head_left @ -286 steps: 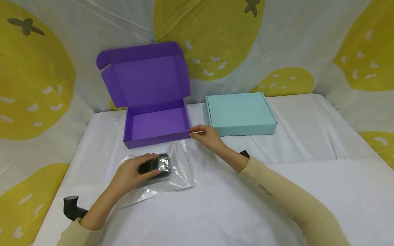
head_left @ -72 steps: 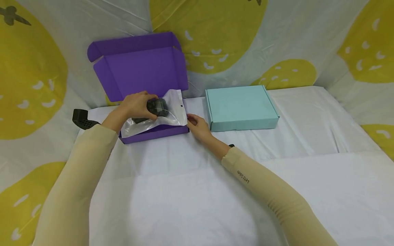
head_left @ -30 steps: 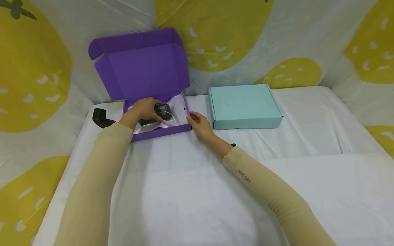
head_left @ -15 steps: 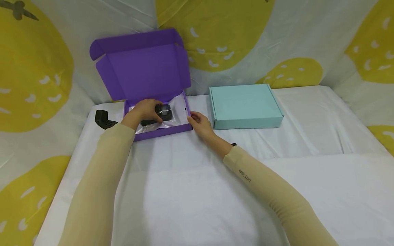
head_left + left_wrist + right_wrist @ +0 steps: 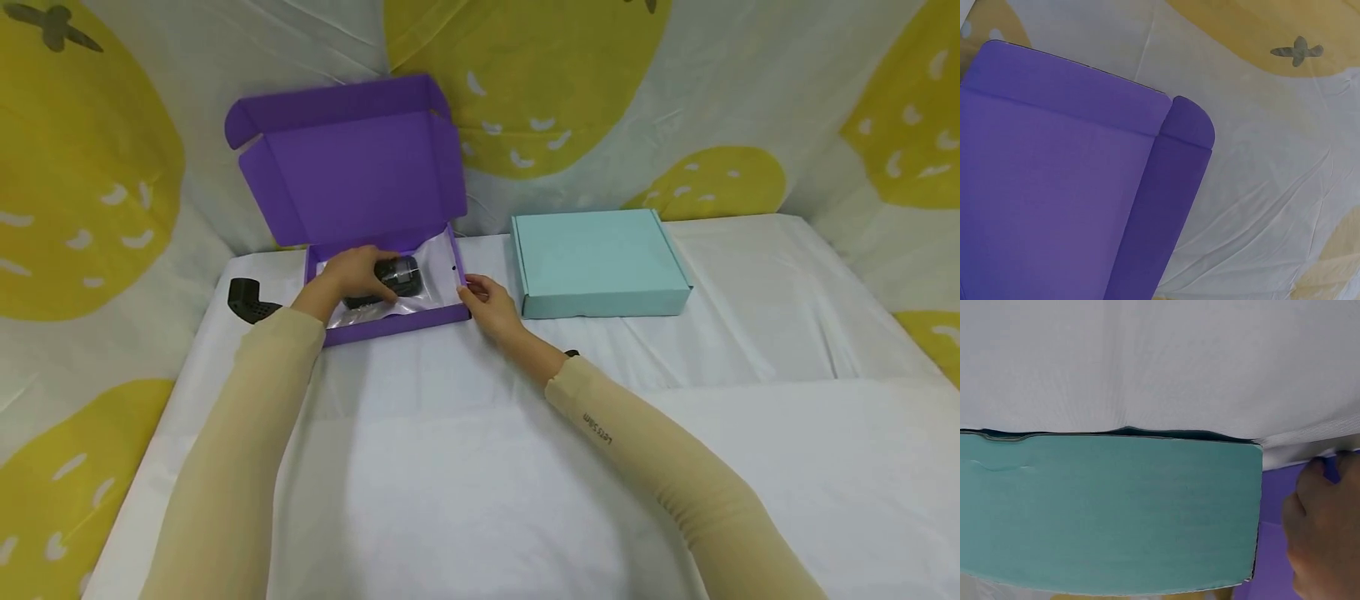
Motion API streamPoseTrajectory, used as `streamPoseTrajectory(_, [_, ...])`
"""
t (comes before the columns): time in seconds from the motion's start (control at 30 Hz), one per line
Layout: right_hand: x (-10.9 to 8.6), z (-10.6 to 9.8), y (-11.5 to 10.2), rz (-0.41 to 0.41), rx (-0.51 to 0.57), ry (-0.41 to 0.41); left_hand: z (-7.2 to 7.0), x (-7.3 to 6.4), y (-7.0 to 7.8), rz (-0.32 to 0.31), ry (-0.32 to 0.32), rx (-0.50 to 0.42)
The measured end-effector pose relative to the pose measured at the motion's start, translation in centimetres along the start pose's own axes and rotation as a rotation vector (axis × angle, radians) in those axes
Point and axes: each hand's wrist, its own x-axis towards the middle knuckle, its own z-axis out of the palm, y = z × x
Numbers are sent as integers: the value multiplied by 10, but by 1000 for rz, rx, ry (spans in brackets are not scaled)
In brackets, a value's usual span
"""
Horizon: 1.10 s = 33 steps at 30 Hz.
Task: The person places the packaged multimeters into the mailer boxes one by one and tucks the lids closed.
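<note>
A purple cardboard box stands at the back left of the table with its lid raised. Inside it lies a clear plastic bag holding a black device. My left hand grips the device through the bag, thumb at the front and fingers at the back, covering its left part. At the box's right front corner, my right hand holds the side wall between thumb and fingers. The left wrist view has only the raised purple lid; in the right wrist view my right hand is at the purple wall.
A closed light-blue box stands just right of my right hand, its front face filling much of the right wrist view. White cloth covers the table. Behind hangs a curtain with yellow fruit prints, touching close to the raised lid.
The bagged device was lying on the table before the purple box; my left hand has lifted it and set it down inside. My right hand has stayed at the box's corner.
</note>
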Motion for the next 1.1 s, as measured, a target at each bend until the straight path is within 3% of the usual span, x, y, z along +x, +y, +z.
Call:
streamPoseTrajectory(0.7, [-1,7,-12,40,9,-5,4,-4,-13,35,17,-59])
streamPoseTrajectory(0.9, [1,13,-19,43,-53,28,4,-8,-11,37,54,-61])
streamPoseTrajectory(1.1, [3,17,-24,52,-59,74,6,-16,-10,12,146,37])
